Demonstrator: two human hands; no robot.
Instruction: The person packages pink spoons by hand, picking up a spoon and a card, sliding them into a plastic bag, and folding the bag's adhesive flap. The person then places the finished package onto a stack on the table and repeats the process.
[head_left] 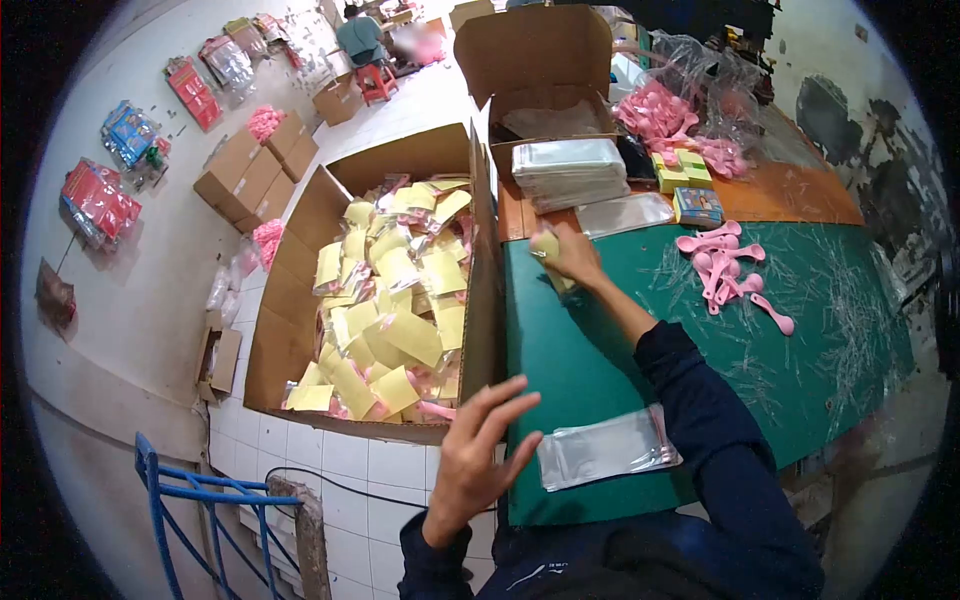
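My right hand (pixel 572 256) is closed on a small clear packet (pixel 545 243) with a yellow card in it, above the far left part of the green mat (pixel 620 340). Part of the packet is hidden by the fingers. With fingers spread and nothing in it, my left hand (pixel 482 450) hovers by the mat's near left edge. A stack of clear plastic bags (pixel 605 450) lies just right of it. Several pink measuring spoons (pixel 722 265) are heaped at the mat's right, near a small stack of printed cards (pixel 697 206).
A big cardboard box (pixel 280 330) full of yellow-card packets stands left of the mat. Behind are more bags (pixel 570 170), an open carton (pixel 540 60) and a pink spoon pile (pixel 655 110). Clear plastic scraps (pixel 840 310) litter the right side. A blue metal frame (pixel 200 490) stands at lower left.
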